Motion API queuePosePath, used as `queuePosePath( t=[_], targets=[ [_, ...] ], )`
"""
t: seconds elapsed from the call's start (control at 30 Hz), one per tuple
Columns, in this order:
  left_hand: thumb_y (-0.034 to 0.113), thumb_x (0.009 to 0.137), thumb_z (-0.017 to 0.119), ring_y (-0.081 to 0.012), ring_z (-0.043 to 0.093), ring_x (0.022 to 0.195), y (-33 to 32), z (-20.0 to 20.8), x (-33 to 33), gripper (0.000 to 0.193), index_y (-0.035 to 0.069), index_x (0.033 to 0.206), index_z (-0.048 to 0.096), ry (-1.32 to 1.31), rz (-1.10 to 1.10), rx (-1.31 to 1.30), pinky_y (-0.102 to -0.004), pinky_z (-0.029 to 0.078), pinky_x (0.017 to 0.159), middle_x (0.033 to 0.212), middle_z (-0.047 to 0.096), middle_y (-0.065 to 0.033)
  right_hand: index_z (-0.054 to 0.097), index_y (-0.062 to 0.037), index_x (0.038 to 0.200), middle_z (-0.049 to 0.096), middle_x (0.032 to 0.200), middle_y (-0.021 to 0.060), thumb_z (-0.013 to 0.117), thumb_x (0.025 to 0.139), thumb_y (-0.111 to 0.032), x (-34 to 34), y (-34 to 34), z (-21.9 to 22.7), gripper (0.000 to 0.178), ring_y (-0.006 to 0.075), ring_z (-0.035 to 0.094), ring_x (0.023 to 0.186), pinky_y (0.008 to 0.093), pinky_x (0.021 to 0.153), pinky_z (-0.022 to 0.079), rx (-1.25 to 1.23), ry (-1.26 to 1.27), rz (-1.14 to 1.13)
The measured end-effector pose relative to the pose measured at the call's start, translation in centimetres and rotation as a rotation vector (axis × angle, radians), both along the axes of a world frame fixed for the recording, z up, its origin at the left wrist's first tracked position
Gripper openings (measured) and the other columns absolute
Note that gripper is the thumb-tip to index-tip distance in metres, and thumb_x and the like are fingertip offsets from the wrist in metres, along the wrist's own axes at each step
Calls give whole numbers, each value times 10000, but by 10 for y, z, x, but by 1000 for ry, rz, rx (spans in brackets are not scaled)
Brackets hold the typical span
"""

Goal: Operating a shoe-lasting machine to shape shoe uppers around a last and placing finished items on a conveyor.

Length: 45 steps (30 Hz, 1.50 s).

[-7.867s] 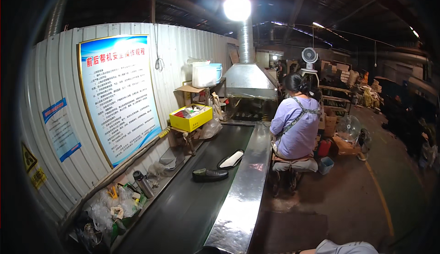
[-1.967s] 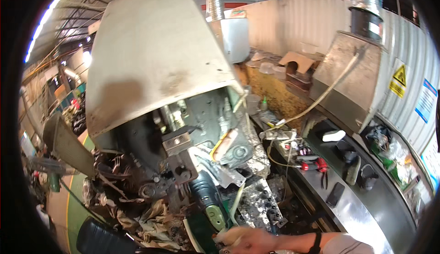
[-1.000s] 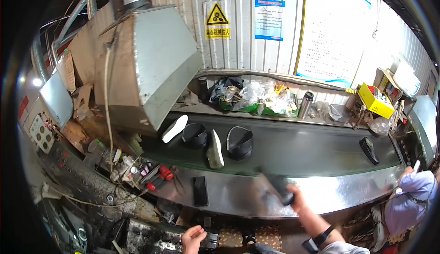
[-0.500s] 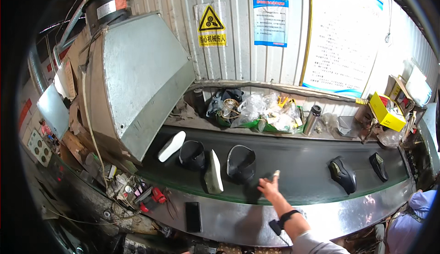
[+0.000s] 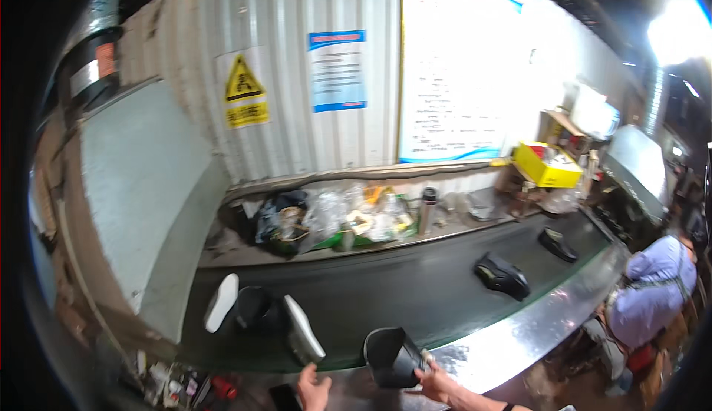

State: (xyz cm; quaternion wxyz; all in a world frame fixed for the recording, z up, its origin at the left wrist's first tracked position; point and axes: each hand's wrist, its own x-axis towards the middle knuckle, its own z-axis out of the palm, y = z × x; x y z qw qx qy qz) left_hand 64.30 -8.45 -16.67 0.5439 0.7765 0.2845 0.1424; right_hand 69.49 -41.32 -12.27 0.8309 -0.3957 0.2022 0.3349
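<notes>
My right hand (image 5: 437, 382) is closed on the rim side of a black, hollow, open-topped piece (image 5: 387, 359) held over the belt's near edge. The mouth of this piece tilts toward the upper left. My left hand (image 5: 314, 390) is at the lower edge, fingers apart and nothing in it, just below the near end of a white shoe sole (image 5: 302, 329). Whether its fingertips touch the sole I cannot tell. Left of that sole, a second black hollow piece (image 5: 256, 308) and another white sole (image 5: 222, 303) lie on the dark conveyor belt (image 5: 400, 281).
Two dark shoes (image 5: 501, 275) lie farther right on the belt. A metal ledge (image 5: 482, 348) runs along its near side. Behind are plastic bags (image 5: 326, 217), a flask (image 5: 428, 211) and a yellow box (image 5: 547, 165). A person in lavender (image 5: 656, 289) sits at right.
The view has turned right. My right hand has taken hold of the nearer black hollow piece and brought it toward me off its place on the belt. My left hand has come into view.
</notes>
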Motion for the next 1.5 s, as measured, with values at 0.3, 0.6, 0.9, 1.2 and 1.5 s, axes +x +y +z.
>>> queuePosePath(
  t=[0.3, 0.6, 0.9, 1.2, 1.5],
  targets=[
    [114, 651, 783, -483, 422, 1325, 8, -48, 127, 1172, 119, 1579, 65, 614, 219, 426, -498, 340, 1145, 1447, 348, -353, 283, -293, 1528, 413, 1497, 121, 584, 1004, -136, -99, -66, -39, 624, 386, 451, 1358, 726, 1030, 403, 322, 214, -303],
    [6, 618, 728, -411, 395, 1314, -28, 89, 21, 623, 124, 1226, 659, 26, -469, 790, -494, 358, 1090, 1424, 395, -211, 446, -42, 1410, 515, 1435, 214, 369, 1076, -331, -120, -69, 14, 449, 443, 488, 1324, 684, 1074, 390, 172, 213, -465],
    [236, 817, 643, -248, 466, 1227, -158, 40, -97, 241, 239, 1045, 717, -461, -1005, 1042, -432, 348, 975, 1271, 551, -82, 513, -53, 1379, 606, 1331, 146, 488, 1038, -255, -93, -80, 16, 397, 321, 604, 1194, 561, 1014, 469, 180, 54, -459],
    [355, 922, 698, -238, 707, 891, -70, 51, 0, 354, 36, 1076, 702, 332, -235, -1265, -378, 569, 839, 1018, 720, -116, 716, -94, 937, 669, 772, 64, 729, 884, -157, -154, -54, 45, 83, 188, 660, 826, 459, 1044, 478, -1056, -1405, 437],
    [275, 866, 754, -302, 667, 948, -59, -19, 61, 296, 0, 974, 734, 212, -214, -41, -413, 497, 848, 983, 712, -163, 669, -46, 1068, 583, 1170, 189, 890, 706, -189, -158, -4, -41, 448, 411, 594, 1060, 506, 1045, 456, -1191, -1625, 221]
  ],
)
